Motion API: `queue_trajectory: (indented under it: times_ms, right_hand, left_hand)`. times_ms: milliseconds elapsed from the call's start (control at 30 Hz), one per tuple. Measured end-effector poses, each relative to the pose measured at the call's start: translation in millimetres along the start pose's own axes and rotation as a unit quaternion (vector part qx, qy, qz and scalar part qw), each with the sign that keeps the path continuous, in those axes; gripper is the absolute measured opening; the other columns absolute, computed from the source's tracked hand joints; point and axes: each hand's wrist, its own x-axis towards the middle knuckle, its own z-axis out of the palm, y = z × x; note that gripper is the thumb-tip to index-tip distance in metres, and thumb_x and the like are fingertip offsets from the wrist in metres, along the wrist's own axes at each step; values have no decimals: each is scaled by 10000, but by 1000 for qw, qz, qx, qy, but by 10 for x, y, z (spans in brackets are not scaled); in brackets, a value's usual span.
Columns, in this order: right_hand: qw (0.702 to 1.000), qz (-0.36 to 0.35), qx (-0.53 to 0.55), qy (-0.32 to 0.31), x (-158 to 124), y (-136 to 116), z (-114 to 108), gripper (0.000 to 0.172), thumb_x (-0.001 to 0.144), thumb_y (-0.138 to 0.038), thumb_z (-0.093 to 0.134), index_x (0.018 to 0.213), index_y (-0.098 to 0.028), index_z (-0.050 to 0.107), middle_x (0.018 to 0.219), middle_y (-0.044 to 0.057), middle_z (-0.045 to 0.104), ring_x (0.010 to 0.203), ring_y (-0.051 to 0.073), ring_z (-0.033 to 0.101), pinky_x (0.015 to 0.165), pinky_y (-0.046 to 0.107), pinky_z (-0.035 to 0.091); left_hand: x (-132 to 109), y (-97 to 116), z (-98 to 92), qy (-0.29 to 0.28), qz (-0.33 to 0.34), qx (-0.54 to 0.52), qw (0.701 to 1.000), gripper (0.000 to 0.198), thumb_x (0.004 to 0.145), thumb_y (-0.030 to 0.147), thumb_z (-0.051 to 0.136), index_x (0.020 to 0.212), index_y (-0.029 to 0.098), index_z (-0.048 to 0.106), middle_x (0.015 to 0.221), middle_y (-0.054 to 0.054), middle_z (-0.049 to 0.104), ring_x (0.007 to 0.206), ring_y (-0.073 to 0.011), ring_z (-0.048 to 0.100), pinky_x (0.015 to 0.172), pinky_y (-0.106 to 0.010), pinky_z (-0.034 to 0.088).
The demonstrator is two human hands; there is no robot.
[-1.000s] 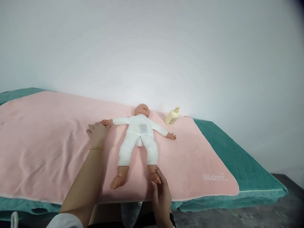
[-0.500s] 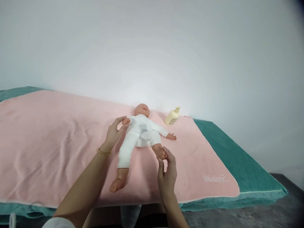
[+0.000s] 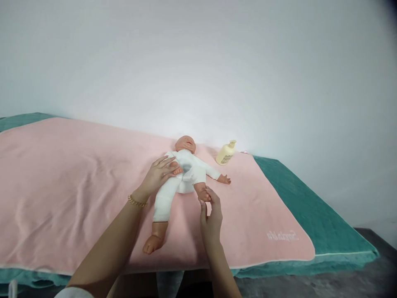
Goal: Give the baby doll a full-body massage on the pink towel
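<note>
A baby doll [image 3: 167, 194] in a white suit lies on its back on a pink blanket [image 3: 102, 186], head toward the wall. My left hand [image 3: 158, 176] is closed on the doll's hand on the left side and holds it over the doll's belly. Between thumb and fingers, my right hand [image 3: 211, 213] grips the foot of the doll's right-side leg, which is bent and raised. The other leg lies stretched toward the front edge. The doll's other arm rests spread out on the blanket.
A pale yellow pump bottle [image 3: 225, 154] stands behind the doll on the right, near the wall [image 3: 198, 66]. Under the blanket, a green cover [image 3: 316, 215] shows at the right and along the front edge.
My left hand has moved right and inward, bringing the doll's hand across its body. My right hand has shifted slightly up and left with the doll's foot.
</note>
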Motion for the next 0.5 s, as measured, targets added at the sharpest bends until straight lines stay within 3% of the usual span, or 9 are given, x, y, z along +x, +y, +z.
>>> queue_trajectory:
  times_ms: [167, 300, 500]
  right_hand:
    - [1000, -8, -2, -14, -108, 16, -27, 380, 972, -207, 435, 1349, -231, 469, 1322, 113, 577, 1235, 225, 551, 979, 426, 509]
    - [999, 29, 8, -11, -103, -40, -79, 391, 972, -246, 447, 1361, -221, 468, 1341, 119, 570, 1246, 238, 546, 1004, 447, 496]
    - [995, 86, 47, 4, -148, -119, -127, 432, 950, -264, 497, 1378, -223, 454, 1382, 122, 542, 1267, 246, 533, 1019, 449, 486]
  left_hand:
    - [-5, -5, 7, 19, -11, -18, 1000, 278, 927, 352, 518, 1072, 252, 733, 1358, -53, 587, 1330, -264, 415, 1086, -498, 382]
    - [0, 0, -19, 75, -60, -54, 994, 320, 912, 387, 541, 1157, 256, 700, 1361, -62, 582, 1238, -255, 491, 1038, -476, 431]
    - [10, -57, -122, 165, -136, -113, 970, 336, 864, 411, 617, 1147, 251, 699, 1311, -67, 623, 1236, -246, 529, 1081, -454, 393]
